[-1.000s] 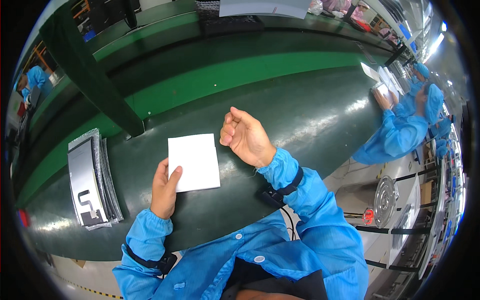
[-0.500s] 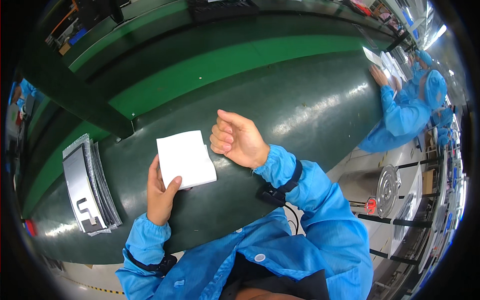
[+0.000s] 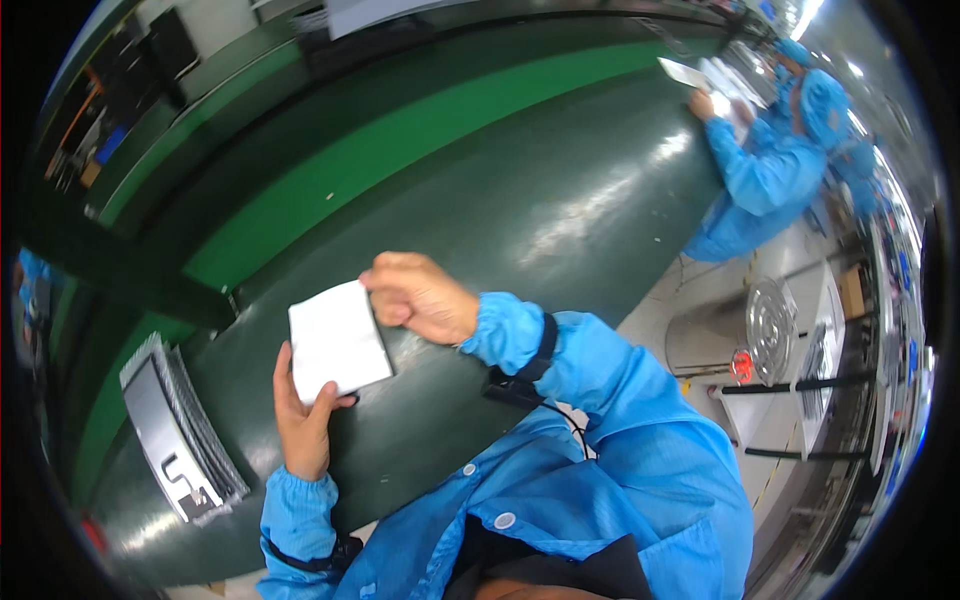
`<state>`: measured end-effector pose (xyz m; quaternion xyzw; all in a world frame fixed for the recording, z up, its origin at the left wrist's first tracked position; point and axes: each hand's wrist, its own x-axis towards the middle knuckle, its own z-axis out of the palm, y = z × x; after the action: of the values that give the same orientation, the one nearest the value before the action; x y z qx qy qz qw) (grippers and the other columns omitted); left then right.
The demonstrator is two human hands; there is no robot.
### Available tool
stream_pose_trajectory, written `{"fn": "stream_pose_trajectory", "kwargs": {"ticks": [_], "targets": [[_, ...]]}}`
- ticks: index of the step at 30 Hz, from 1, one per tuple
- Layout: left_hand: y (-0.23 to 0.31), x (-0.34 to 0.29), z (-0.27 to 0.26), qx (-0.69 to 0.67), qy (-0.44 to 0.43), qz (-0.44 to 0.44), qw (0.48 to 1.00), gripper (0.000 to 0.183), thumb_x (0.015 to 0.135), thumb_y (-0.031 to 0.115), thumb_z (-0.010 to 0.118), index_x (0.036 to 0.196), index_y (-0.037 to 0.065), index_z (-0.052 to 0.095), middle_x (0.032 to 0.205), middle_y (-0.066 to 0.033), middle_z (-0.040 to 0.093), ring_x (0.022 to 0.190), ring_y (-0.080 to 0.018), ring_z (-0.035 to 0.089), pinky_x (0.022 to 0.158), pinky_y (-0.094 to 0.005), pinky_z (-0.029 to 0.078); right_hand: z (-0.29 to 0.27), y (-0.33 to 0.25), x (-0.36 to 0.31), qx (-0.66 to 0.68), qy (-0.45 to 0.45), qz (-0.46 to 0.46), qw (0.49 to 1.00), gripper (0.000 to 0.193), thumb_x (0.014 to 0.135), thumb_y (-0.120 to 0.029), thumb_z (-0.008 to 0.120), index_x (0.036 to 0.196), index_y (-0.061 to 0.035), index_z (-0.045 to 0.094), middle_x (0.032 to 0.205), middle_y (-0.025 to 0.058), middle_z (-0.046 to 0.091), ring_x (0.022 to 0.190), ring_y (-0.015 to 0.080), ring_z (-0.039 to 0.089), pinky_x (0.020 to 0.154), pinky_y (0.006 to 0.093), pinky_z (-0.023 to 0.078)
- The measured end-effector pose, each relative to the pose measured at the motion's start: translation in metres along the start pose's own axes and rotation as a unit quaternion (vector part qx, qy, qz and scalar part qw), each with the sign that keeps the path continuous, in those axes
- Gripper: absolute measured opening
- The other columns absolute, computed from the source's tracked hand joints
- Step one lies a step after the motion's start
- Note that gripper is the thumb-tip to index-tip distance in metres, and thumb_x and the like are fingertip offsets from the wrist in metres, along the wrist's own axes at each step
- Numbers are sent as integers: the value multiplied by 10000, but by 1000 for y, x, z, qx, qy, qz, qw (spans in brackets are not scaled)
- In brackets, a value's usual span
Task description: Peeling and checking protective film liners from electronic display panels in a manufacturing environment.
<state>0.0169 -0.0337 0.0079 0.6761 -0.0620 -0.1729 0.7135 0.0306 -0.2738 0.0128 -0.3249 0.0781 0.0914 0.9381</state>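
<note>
A square white pad of thin sheets [image 3: 338, 345], paper or cloth I cannot tell, is held above the dark green table [image 3: 480, 235]. My left hand [image 3: 304, 430] grips its lower left part, thumb on top and the other fingers along the edge and underneath. At the upper right corner, my right hand [image 3: 420, 298] is closed with its fingers curled, the fingertips pinching the pad's edge. To the left lies a stack of flat silver-and-black panels [image 3: 178, 425] in bubble wrap, touched by neither hand.
A dark post [image 3: 130, 265] rises at the table's far left edge. At the far right a co-worker in blue [image 3: 770, 165] handles white sheets [image 3: 735, 85]. A metal drum [image 3: 715, 335] stands on the floor to the right, near a white shelf [image 3: 800, 400].
My right hand has moved left and down from beside the pad to its upper right corner and now pinches there. The view has turned, and the whole scene appears tilted.
</note>
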Motion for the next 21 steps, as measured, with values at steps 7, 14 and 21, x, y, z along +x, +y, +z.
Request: {"fn": "stream_pose_trajectory", "kwargs": {"ticks": [7, 14, 21], "targets": [[-1, -5, -1, -2, -9, 0, 1000, 636, 941, 45, 583, 1498, 36, 276, 1407, -162, 424, 1047, -204, 599, 727, -300, 592, -5, 10, 5, -85, 3, -28, 996, 111, 843, -6, 576, 807, -61, 486, 589, -13, 449, 474, 68, 377, 438, 246, 277], [-3, -2, 3, 3, 4, 3, 1000, 564, 960, 73, 575, 1465, 27, 328, 1371, -162, 437, 1025, -207, 598, 707, -306, 589, -15, 15, 9, -102, 24, -27, 994, 165, 803, -33, 573, 954, 31, 554, 650, 16, 474, 484, 81, 373, 424, 264, 278], [12, -6, 5, 6, -29, -7, 1000, 572, 940, -5, 568, 1450, -40, 309, 1358, -231, 466, 1065, -322, 584, 820, -415, 564, -9, 14, 10, -124, 7, -37, 992, 146, 787, -40, 567, 929, -8, 555, 643, 6, 467, 472, 77, 352, 425, 257, 266]]}}
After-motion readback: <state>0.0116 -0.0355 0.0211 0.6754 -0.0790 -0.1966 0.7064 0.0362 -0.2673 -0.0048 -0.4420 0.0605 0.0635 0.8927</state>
